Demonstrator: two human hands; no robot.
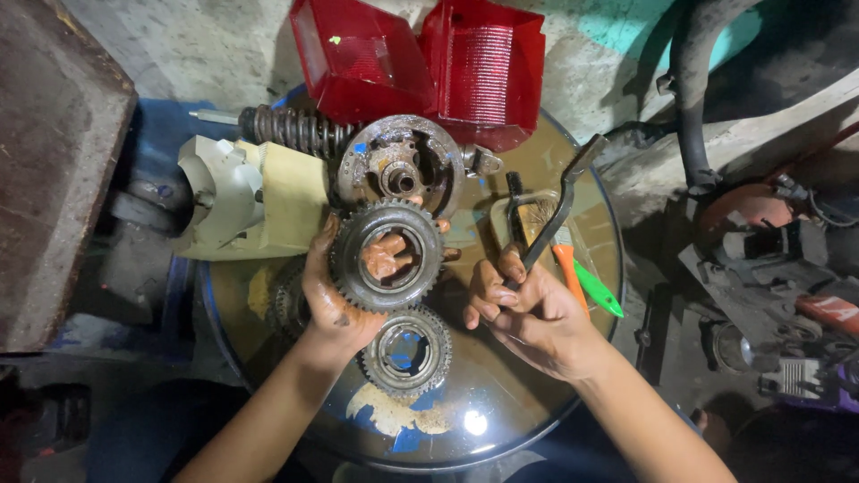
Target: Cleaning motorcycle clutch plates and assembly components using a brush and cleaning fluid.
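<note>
Left hand (pixel 333 300) grips a large toothed gear (pixel 386 255), fingers poking through its bore, held face-up over the round drum top (pixel 501 402). Right hand (pixel 528 317) is closed around a dark bent metal tool (pixel 559 210), just right of the gear. Second gear (pixel 407 351) lies directly below the left grip; rusty hub (pixel 400 167) just above it; red lamp lenses (pixel 420 63) farther up.

Light falls from above onto the centre, bright on the red lamp covers (pixel 420 63) and glaring in a white spot on the wet round drum top (pixel 475 422). Corners sink into deep shadow; focus stays sharp, with slight wide-angle bending at the edges.
</note>
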